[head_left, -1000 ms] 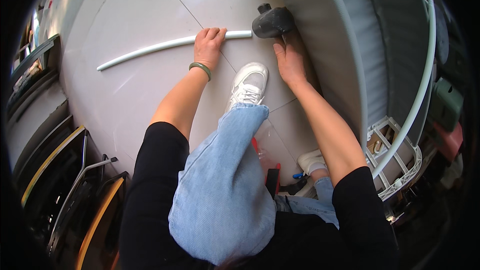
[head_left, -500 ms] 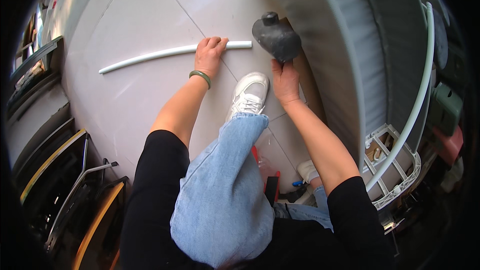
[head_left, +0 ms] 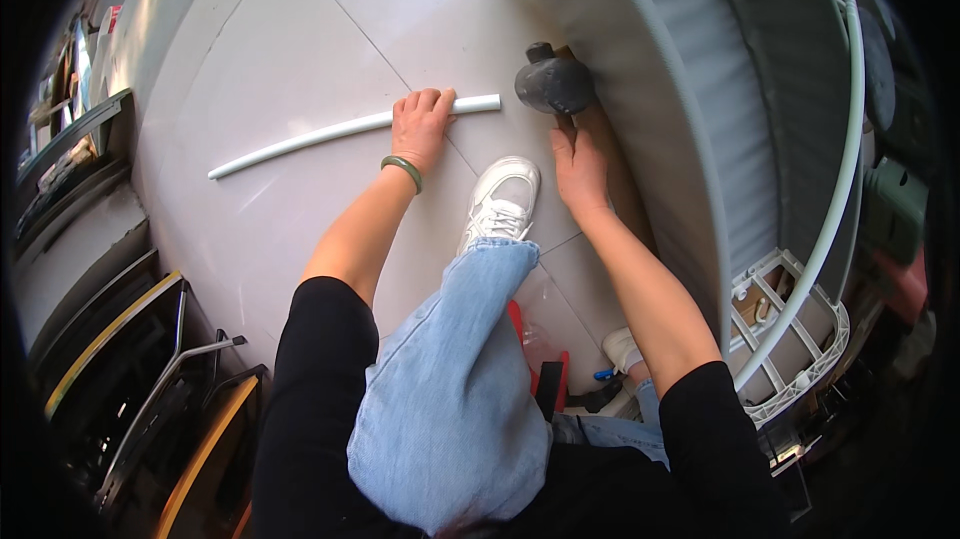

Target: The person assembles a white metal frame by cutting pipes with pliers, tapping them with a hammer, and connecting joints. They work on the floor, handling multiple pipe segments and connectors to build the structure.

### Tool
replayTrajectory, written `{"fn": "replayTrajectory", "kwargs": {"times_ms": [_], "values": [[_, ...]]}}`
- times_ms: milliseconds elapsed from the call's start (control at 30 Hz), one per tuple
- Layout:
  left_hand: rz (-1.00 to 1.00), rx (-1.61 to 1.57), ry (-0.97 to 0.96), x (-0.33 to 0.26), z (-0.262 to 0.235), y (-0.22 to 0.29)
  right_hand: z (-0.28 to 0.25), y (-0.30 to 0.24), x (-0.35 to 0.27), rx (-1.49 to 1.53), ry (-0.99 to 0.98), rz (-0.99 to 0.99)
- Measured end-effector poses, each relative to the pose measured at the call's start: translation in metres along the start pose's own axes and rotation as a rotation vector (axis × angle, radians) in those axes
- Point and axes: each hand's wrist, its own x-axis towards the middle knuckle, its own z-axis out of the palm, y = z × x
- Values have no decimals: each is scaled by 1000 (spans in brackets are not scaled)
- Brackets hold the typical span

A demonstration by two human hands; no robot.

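Note:
A white tube lies across the floor in front of me, looking curved toward its left end. My left hand is wrapped over it nearer the right end, with a green bangle at the wrist. In my right hand is the handle of a rubber mallet. Its black head is just right of the tube's right end and apart from it. Most of the mallet's handle is hidden behind my fingers.
My white shoe stands close below the tube. A grey padded panel rises on the right, with a brown roll along its base. Beyond are a white plastic frame and a bent white tube. Dark yellow-edged panels lean at left.
The mallet head has turned and come slightly down, and shows sharper now. My left hand stays on the tube; the whole view has shifted a little.

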Motion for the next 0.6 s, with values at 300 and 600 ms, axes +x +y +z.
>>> {"fn": "replayTrajectory", "kwargs": {"times_ms": [300, 600], "values": [[140, -315, 50, -13, -147, 54, -49, 25, -119, 219, 14, 108], [274, -526, 186, -27, -252, 98, -100, -21, -164, 392, 161, -83]]}}
